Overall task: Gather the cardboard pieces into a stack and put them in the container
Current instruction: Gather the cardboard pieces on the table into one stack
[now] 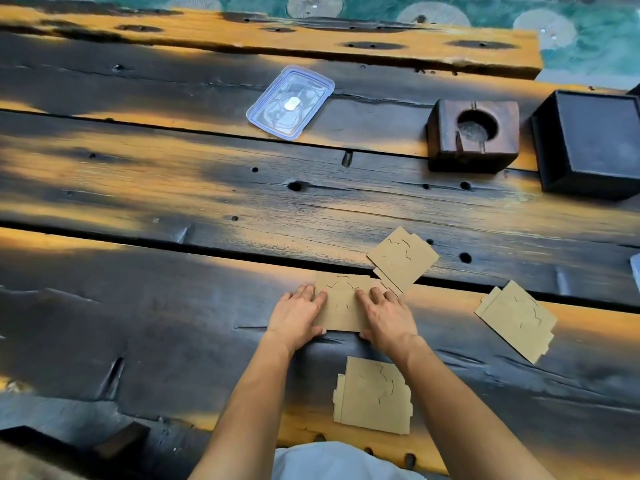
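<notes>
Left hand and right hand are pressing flat, spread fingers on one cardboard piece of four; one container is sitting apart.

The person shows 2 arms, the left forearm and the right forearm, both bare from the wrist down to the bottom edge of the view. The left hand and the right hand are bare too. Between the arms, at the bottom edge, sits a patch of plain pale grey-white cloth; what garment it belongs to cannot be told.
</notes>
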`<state>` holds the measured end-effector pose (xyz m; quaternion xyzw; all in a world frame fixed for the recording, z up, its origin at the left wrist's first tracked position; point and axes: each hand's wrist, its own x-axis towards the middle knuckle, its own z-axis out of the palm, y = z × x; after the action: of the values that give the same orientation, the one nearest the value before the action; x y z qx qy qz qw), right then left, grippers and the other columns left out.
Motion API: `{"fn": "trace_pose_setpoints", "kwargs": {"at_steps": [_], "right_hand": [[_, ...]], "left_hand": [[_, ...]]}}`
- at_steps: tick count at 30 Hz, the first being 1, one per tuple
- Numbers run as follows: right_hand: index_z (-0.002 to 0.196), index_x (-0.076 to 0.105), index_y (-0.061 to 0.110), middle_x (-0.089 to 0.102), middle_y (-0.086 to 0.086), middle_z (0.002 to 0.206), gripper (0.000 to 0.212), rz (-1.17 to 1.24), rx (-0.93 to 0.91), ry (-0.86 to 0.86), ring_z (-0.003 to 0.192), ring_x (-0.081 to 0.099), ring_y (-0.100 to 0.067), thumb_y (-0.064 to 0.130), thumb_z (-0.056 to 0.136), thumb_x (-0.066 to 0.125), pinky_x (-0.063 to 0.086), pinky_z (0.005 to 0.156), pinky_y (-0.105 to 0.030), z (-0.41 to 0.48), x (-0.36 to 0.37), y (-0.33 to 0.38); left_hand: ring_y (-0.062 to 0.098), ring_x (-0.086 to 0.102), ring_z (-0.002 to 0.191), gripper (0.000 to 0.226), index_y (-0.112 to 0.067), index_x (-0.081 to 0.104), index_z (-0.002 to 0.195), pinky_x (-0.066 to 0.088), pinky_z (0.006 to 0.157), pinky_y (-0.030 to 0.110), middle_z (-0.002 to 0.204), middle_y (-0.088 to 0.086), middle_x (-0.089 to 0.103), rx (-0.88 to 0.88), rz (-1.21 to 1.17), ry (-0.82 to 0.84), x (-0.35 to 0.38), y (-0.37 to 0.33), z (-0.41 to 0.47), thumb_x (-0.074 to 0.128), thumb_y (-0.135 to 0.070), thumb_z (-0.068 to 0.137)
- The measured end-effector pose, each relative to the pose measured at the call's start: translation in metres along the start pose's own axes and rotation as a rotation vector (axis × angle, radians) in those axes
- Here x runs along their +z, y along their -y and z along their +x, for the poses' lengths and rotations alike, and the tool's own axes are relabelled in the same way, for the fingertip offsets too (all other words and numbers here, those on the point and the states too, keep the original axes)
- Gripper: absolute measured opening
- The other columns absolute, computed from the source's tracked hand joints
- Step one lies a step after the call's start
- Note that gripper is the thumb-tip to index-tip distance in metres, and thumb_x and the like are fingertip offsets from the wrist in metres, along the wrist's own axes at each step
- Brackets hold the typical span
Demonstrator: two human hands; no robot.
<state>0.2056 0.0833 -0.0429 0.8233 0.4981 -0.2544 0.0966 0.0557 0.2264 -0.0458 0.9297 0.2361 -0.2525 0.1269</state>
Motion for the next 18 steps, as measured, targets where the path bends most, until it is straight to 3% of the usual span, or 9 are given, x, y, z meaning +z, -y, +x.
{"fn": "trace_pose_setpoints", "kwargs": {"at_steps": [4,18], "right_hand": [[0.155,0.018,0.023,0.039,-0.009,0.148,0.089,-0.004,0.005,0.008,0.133,0.041,-0.033,0.044,0.087,0.072,0.038,0.108,-0.042,-0.015,0.006,-0.007],[0.154,0.020,0.024,0.043,-0.008,0.144,0.088,0.005,0.023,0.017,0.127,0.045,-0.033,0.047,0.086,0.072,0.040,0.103,-0.043,-0.064,0.026,-0.028]], "left_hand": [[0.029,0.024,0.152,0.083,-0.019,0.025,0.159,0.030,0.118,0.041,0.163,0.012,0.031,0.004,0.010,-0.016,0.004,-0.016,-0.010,0.064,-0.052,0.094],[0.029,0.027,0.149,0.082,-0.019,0.027,0.157,0.035,0.114,0.042,0.159,0.012,0.035,0.041,0.041,-0.024,0.023,-0.059,-0.035,0.063,-0.054,0.093]]}}
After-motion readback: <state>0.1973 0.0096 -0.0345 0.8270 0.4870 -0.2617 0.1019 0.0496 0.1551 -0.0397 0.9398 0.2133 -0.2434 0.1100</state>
